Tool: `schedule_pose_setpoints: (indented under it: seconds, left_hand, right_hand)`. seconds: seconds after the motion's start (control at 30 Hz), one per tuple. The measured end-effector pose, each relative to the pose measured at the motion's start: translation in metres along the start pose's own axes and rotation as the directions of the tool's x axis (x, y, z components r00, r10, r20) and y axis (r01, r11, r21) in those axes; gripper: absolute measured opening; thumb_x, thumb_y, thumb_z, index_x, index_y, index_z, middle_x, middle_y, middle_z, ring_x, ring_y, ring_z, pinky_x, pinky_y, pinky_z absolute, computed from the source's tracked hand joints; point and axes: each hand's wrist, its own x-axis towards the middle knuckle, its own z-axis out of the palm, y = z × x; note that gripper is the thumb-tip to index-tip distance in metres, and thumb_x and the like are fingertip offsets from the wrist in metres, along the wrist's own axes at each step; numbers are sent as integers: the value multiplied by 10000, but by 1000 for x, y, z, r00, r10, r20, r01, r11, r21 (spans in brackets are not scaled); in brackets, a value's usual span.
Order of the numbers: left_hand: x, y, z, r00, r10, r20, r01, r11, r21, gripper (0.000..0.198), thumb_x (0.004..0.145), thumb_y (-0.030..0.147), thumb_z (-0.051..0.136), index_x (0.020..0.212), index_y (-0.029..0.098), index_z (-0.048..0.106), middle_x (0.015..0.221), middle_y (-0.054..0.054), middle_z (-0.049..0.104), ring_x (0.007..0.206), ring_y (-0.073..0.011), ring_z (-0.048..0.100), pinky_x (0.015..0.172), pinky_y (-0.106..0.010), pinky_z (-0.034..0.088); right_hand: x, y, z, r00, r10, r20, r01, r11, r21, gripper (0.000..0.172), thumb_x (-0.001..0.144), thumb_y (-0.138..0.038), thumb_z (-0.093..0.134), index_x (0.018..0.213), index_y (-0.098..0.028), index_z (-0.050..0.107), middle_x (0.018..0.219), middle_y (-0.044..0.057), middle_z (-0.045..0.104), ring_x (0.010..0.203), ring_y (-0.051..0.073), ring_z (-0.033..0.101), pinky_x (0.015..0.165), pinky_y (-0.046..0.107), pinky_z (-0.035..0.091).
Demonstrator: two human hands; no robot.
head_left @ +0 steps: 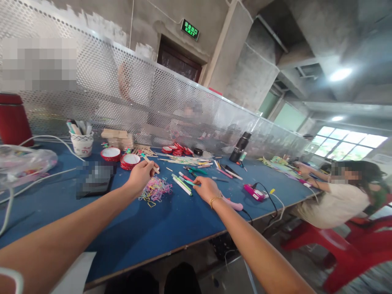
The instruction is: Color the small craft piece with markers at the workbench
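Note:
My left hand (141, 176) is closed on a pale flat craft stick (155, 168), with small green and red bits showing at its upper end. Just below that hand lies a heap of pink, purple and yellow rubber-band-like loops (156, 188). My right hand (206, 188), a gold bracelet at its wrist, pinches a slim teal pen (189, 182) that points left. Green and white markers (182, 185) rest on the table between my hands. Partly behind my right wrist is a pink tool with a rounded handle (234, 204) and a dark cord.
Rolls of red-edged tape (130, 160), a phone (96, 179) and a pen cup (81, 141) are on the left of the blue table (141, 237). Black bottle (240, 147) and pink box with cables (254, 192) stand rightward. A perforated partition runs behind; another person (339, 200) sits right.

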Motion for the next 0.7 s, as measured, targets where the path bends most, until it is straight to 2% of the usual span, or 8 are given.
schedule_pose_setpoints:
  seconds: [0.5,0.7]
  left_hand:
    - [3,-4,0,999,25,21,-24,999,-26,189,789,256,519,651,139,575,438,45,410,406,-62,320,412,-195,205]
    - [1,-1,1,1000,26,9,-25,999,-26,184,783,259,521,644,147,567,428,48,409,393,-62,297,416,-207,199]
  right_hand:
    - [8,-6,14,1000,-1,-28,0,1000,-29,94,769,-274,662,859,-286,688,874,-38,735,861,162,648,757,250,426]
    - [20,-17,15,998,-57,-37,53,995,-90,149,837,-378,596,876,-273,694,903,-16,724,852,155,628,743,247,398]
